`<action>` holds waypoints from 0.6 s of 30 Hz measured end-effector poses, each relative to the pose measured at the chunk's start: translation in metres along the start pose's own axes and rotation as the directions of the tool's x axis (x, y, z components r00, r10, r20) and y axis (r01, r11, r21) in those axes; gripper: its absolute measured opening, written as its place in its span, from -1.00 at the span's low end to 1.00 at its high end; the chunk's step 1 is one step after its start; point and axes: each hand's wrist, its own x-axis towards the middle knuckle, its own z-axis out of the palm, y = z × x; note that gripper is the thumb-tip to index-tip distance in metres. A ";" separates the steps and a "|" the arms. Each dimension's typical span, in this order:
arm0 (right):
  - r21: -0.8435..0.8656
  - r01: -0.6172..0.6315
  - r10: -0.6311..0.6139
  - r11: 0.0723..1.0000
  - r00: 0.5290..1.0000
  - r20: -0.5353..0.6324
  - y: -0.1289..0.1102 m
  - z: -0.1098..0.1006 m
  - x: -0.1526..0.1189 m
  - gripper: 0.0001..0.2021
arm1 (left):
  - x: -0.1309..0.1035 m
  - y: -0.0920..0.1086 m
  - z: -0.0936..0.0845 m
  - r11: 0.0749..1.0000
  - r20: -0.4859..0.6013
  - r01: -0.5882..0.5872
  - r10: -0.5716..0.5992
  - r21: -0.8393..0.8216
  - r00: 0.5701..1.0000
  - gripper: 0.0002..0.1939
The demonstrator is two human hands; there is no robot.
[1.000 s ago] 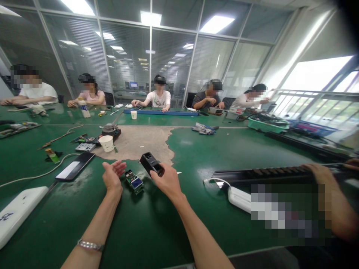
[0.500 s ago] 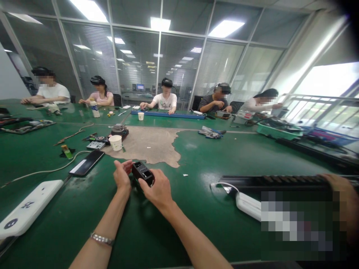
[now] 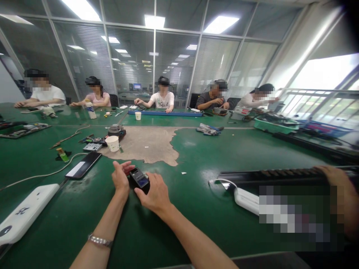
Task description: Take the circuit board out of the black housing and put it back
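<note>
A small black box-shaped device (image 3: 139,178), with slots and a bluish patch on its upper face, is tilted between my two hands just above or on the green table; I cannot tell whether it rests there. My right hand (image 3: 155,191) grips it from the right, thumb along the near side and fingers over the far side. On the other side my left hand (image 3: 121,177) has its fingers stretched out, with the fingertips close to the device's left end. Whether they touch it is unclear. To the left lies a black phone (image 3: 84,165) with a cable.
A white power bank (image 3: 29,213) sits at left. Beyond are a paper cup (image 3: 112,143), a small green bottle (image 3: 62,154) and dismantled parts (image 3: 116,130). At right, another person's hand (image 3: 333,183) is on a long black part (image 3: 252,178). Several people sit across the table (image 3: 202,224).
My right hand has turned the device so that its upper face shows differently, with a bluish patch now visible. My left hand has stayed beside it. The whole view has shifted slightly.
</note>
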 end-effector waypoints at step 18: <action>0.363 -0.048 0.051 0.931 0.999 0.003 0.000 -0.012 0.012 -0.68 | 0.002 -0.002 0.005 0.973 -0.022 0.060 -0.067 -0.223 0.998 -0.25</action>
